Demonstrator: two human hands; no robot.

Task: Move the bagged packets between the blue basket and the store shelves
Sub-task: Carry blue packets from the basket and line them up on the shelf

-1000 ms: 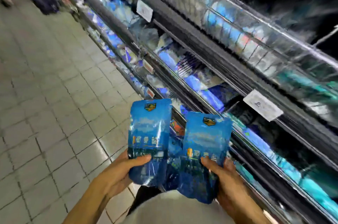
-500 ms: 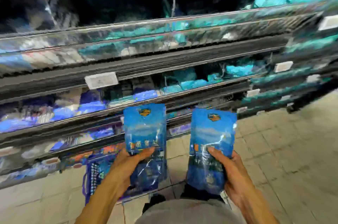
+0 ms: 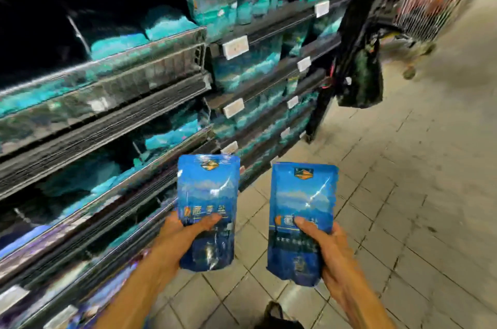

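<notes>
On my left the store shelves (image 3: 113,124) run in dark tiers, blurred, with teal and blue packs lying behind their rails and white price tags (image 3: 235,47) clipped along the front edges. My left hand (image 3: 174,242) holds a blue bagged packet (image 3: 208,210) upright in front of the lower shelves, my thumb pressed across its printed face and the rest of my fingers curled round behind it, so the fingers are clamped on the bag. Just beside it, apart and not touching, my right hand (image 3: 330,256) grips a second blue packet (image 3: 302,221) the same way, upright over the tiled floor (image 3: 403,207), thumb lying across the front and fingers wrapped round its lower right edge. Farther right, a dark bag (image 3: 363,78) hangs from the black end post of the shelving, and beyond it at the top corner stands a wire trolley (image 3: 430,3), too blurred to make out its load.
</notes>
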